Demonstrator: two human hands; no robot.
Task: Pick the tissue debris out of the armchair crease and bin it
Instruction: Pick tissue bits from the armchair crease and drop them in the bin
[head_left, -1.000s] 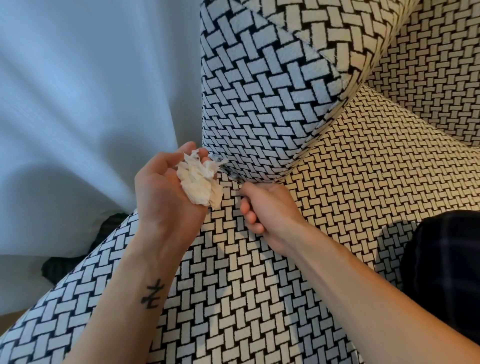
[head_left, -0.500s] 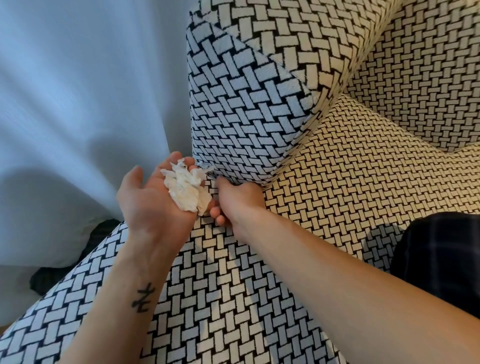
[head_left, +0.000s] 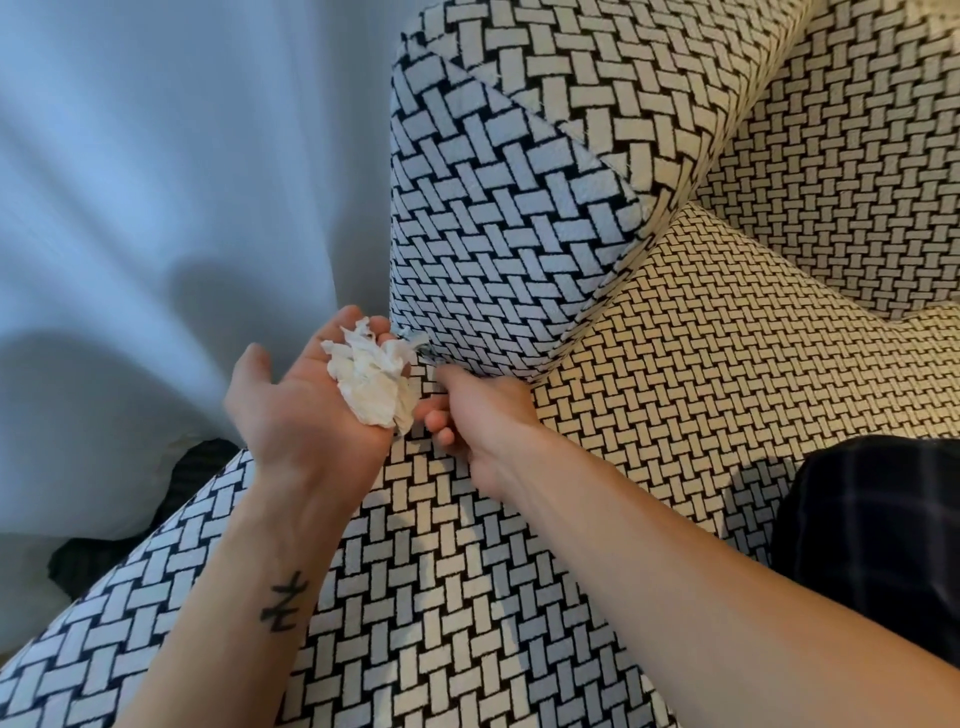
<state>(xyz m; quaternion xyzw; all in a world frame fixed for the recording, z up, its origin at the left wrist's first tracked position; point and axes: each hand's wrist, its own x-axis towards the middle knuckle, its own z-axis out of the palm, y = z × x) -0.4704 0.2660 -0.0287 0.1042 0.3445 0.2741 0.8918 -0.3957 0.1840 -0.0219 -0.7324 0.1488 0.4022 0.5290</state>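
An armchair (head_left: 675, 395) in a black-and-white basketweave cloth fills most of the view. Its thick armrest (head_left: 498, 218) rises along the seat's left edge, and the backrest curves away at the upper right. A pale curtain (head_left: 156, 182) hangs in folds just beside the armrest's outer side. A dark plaid cloth (head_left: 872, 530) lies at the seat's right edge. Something dark (head_left: 88, 556) sits low under the curtain hem, past the seat's front-left corner, too dim to name.

The left hand (head_left: 306, 415) hovers palm up over the seat's left edge, thumb spread wide, fingers (head_left: 353, 318) loosely apart and only slightly bent. The crumpled white tissue wad (head_left: 371, 382) lies on that palm, reaching to the fingertips.

The right hand (head_left: 483, 415) is knuckles up beside it, fingers curled under and bunched together, thumb side pushed against the front end of the crease (head_left: 597, 304) where armrest meets seat. Whether those fingers pinch anything cannot be told. A small greyish tissue shred (head_left: 420, 344) sticks out of the crease just beyond them. A small dark tattoo (head_left: 283, 603) marks the left forearm.
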